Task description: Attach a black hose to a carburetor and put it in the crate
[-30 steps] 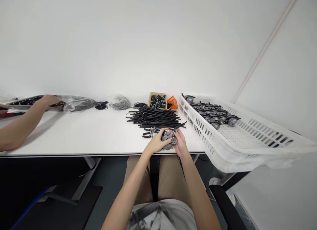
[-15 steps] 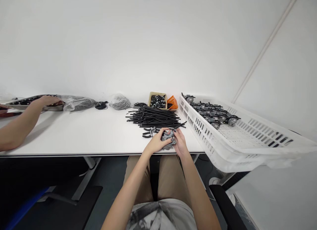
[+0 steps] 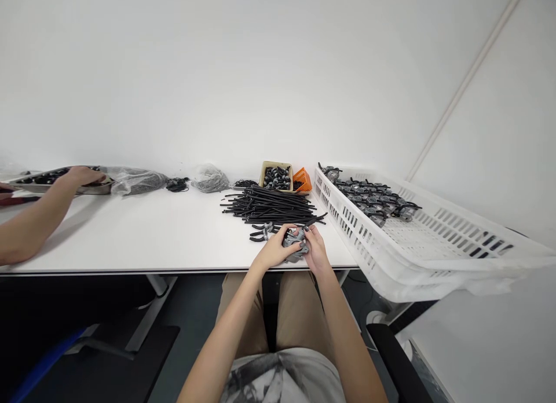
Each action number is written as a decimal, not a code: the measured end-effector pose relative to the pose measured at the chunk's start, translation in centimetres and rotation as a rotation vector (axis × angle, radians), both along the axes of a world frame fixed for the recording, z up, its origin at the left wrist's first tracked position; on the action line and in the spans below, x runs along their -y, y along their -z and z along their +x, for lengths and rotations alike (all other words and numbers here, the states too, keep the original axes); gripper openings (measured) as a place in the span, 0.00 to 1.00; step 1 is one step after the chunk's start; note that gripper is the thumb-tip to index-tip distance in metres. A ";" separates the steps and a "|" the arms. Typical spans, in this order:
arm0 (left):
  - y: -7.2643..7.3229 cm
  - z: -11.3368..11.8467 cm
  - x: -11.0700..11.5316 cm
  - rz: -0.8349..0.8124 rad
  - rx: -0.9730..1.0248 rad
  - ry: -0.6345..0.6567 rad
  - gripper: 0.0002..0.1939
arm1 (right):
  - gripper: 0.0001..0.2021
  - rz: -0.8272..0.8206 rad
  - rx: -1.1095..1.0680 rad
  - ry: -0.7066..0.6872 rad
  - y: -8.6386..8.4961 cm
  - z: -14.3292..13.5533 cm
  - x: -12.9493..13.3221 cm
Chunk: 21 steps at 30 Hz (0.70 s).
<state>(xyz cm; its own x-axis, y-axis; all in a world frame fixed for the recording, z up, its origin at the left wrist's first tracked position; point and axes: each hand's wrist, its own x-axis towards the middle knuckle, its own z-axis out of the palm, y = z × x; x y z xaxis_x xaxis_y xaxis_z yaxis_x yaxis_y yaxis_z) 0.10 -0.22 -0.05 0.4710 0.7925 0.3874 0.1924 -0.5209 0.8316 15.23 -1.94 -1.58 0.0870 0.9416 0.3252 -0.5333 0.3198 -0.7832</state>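
Observation:
My left hand (image 3: 277, 248) is closed round a grey metal carburetor (image 3: 294, 241) at the front edge of the table, with its thumb across the near side. A short black rubber hose (image 3: 316, 219) sticks out at the carburetor's upper right. My right hand (image 3: 317, 249) pinches the hose's near end against the carburetor; whether the end is pushed onto a fitting is hidden by the fingers. Just left of my left hand lies a small grey fitting with black hose pieces (image 3: 262, 232). Behind both hands is a pile of cut black hoses (image 3: 271, 204).
On the right, a white slotted crate (image 3: 360, 241) holds several carburetors with hoses (image 3: 376, 199). A yellow bin (image 3: 262, 177) of small black parts and an orange basket (image 3: 303, 177) stand behind the pile. Plastic bags (image 3: 139, 180) lie leftward. A co-worker's arm (image 3: 39, 223) reaches into a metal tray (image 3: 37, 188).
My hands and the carburetor stay almost still. At far left, the co-worker's hand has shifted slightly left over the tray.

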 end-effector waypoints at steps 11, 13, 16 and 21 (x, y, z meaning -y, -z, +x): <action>-0.3 -0.1 0.2 -0.010 0.002 0.002 0.26 | 0.18 0.013 -0.011 -0.004 0.0 -0.1 0.0; -0.2 -0.1 0.2 -0.011 0.001 -0.002 0.26 | 0.18 0.012 -0.007 -0.004 -0.1 -0.1 0.0; -0.1 0.0 0.1 -0.009 0.001 -0.002 0.26 | 0.18 -0.001 -0.002 0.002 -0.1 -0.1 0.0; -0.2 0.0 0.1 -0.008 0.001 0.003 0.27 | 0.21 -0.015 -0.012 -0.003 -0.1 -0.1 -0.1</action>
<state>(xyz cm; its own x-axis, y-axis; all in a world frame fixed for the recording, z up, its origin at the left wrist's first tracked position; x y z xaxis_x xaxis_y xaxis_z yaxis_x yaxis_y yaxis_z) 0.14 -0.30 0.13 0.4728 0.7943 0.3814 0.1905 -0.5148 0.8359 15.15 -1.82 -1.48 0.0884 0.9467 0.3096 -0.5434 0.3064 -0.7816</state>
